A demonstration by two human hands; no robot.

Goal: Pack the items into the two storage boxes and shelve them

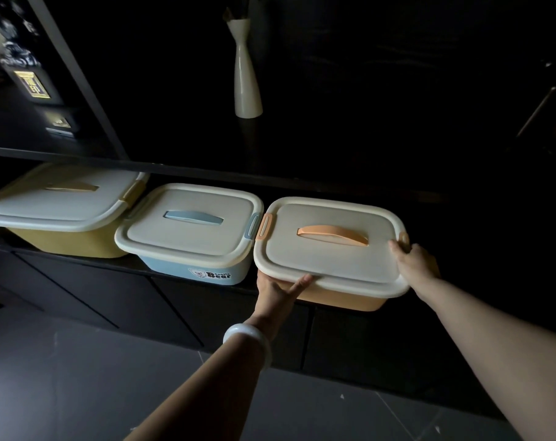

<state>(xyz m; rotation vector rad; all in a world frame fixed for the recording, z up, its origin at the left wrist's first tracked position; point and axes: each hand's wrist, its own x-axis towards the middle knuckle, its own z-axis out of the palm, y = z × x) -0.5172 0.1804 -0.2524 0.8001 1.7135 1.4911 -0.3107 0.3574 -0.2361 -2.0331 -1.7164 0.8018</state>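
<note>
Right now both hands are on the orange plastic storage box with a cream lid, which sits on the dark shelf with its near side overhanging the shelf's front edge. The cream lid is closed, rounded at the corners, with a raised rim, a flat orange carry handle lying across its middle and an orange latch on its left end.

The left hand comes up from below at the box's near-left corner; its thumb lies along the lid's front rim and the other fingers are tucked under the box out of sight, so it holds the box from beneath. A white bangle rings that wrist. The right hand grips the box's right end, fingers curled over the lid's rim by the right latch.

Just left of the orange box, its latch almost touching, stands a pale blue plastic box with a cream lid, a blue handle and a "Gentle Bear" label on its front. Further left of the orange box is a larger yellow plastic box with the same kind of lid, partly under the upper shelf board. Above and behind the orange box, a tall white slender vase stands upright on the higher shelf. Everything else around is too dark to make out.
</note>
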